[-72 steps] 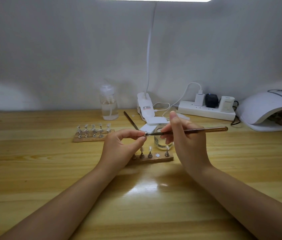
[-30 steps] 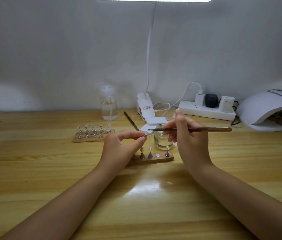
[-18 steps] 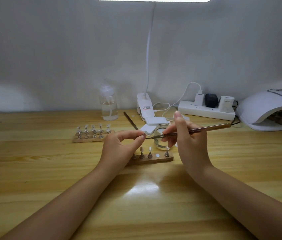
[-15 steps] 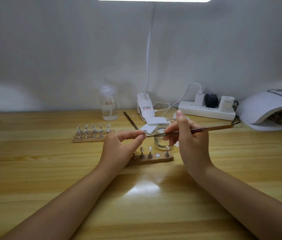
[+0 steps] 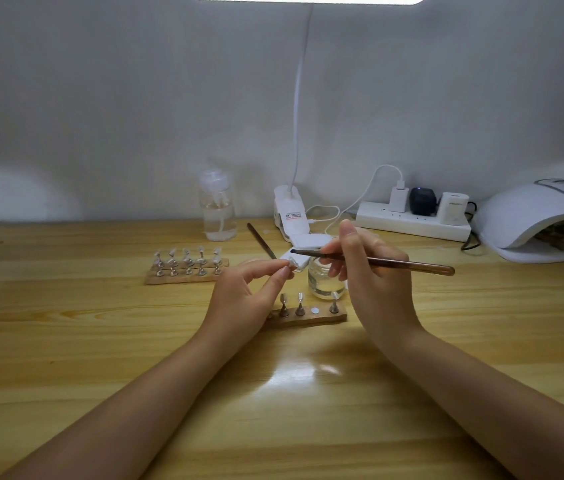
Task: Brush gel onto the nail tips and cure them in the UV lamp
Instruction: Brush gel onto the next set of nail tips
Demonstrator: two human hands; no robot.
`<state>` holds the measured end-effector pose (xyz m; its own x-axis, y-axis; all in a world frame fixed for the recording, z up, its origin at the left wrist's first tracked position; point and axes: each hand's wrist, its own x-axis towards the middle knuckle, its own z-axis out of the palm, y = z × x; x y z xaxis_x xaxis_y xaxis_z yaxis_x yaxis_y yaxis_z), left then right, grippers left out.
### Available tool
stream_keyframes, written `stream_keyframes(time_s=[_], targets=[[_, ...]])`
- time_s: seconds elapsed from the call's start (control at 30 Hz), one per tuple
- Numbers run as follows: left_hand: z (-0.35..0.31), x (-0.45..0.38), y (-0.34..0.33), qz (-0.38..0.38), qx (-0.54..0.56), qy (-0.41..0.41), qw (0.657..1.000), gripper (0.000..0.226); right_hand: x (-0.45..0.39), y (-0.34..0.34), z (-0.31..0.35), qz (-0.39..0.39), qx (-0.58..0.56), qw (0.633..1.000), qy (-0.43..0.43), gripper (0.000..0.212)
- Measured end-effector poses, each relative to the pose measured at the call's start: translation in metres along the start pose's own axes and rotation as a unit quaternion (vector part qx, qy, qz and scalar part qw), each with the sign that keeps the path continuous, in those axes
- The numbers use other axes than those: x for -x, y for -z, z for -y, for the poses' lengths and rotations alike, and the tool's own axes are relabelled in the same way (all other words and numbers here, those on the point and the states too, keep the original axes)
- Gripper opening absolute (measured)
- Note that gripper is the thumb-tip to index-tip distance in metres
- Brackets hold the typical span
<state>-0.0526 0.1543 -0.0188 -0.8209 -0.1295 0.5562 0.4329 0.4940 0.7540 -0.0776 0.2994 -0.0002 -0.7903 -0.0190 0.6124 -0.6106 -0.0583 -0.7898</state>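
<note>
Since the frame half a second earlier, brush (image 5: 374,260) has levelled and its dark bristle end has lifted clear of the held tip, now poised just above it at about 1 o'clock. At 9 o'clock of the hands, a wooden holder (image 5: 187,273) carries two rows of nail tips on metal stands. Behind it, toward 12 o'clock, stands a clear pump bottle (image 5: 217,211). Left hand (image 5: 242,299) pinches one small nail tip (image 5: 291,264) between thumb and forefinger, the other fingers curled beneath. A second wooden holder (image 5: 304,315) lies just beyond that hand, bearing upright stands and one bare disc. At its 12 o'clock sits a small glass jar (image 5: 325,280), with a spare brush (image 5: 261,240) and the clip lamp base (image 5: 291,211) farther back. Right hand (image 5: 374,282) grips the brush near its ferrule, handle pointing to 3 o'clock. A power strip (image 5: 412,221) lies along the wall, and the UV lamp (image 5: 537,216) stands at far 3 o'clock on the table (image 5: 65,341), more holders visible inside its mouth.
</note>
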Motion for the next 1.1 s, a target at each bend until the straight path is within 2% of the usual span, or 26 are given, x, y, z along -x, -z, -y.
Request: stream_keyframes(time_s=[0.27, 0.47, 0.73, 0.87, 1.1], targets=[[0.0018, -0.0009, -0.0005, 0.001, -0.008, 0.003, 1.0, 0.016, 0.0003, 0.0008, 0.0008, -0.002, -0.015, 1.0, -0.026, 0.038], [0.0017, -0.0011, -0.0006, 0.004, -0.003, 0.002, 1.0, 0.015, 0.002, 0.0027, 0.004, -0.045, -0.037, 0.996, -0.062, 0.045], [-0.0006, -0.0007, -0.0006, 0.008, -0.002, -0.014, 1.0, 0.016, 0.0006, -0.0006, 0.004, -0.029, -0.027, 0.998, -0.04, 0.035], [-0.0005, -0.0003, 0.0, 0.012, 0.001, -0.011, 1.0, 0.017, 0.0014, -0.0003, 0.0043, -0.009, -0.024, 0.999, -0.033, 0.039], [-0.0003, -0.0009, 0.0, 0.008, 0.004, -0.012, 1.0, 0.017, 0.0017, 0.0007, 0.0051, -0.019, -0.032, 0.999, -0.031, 0.042]])
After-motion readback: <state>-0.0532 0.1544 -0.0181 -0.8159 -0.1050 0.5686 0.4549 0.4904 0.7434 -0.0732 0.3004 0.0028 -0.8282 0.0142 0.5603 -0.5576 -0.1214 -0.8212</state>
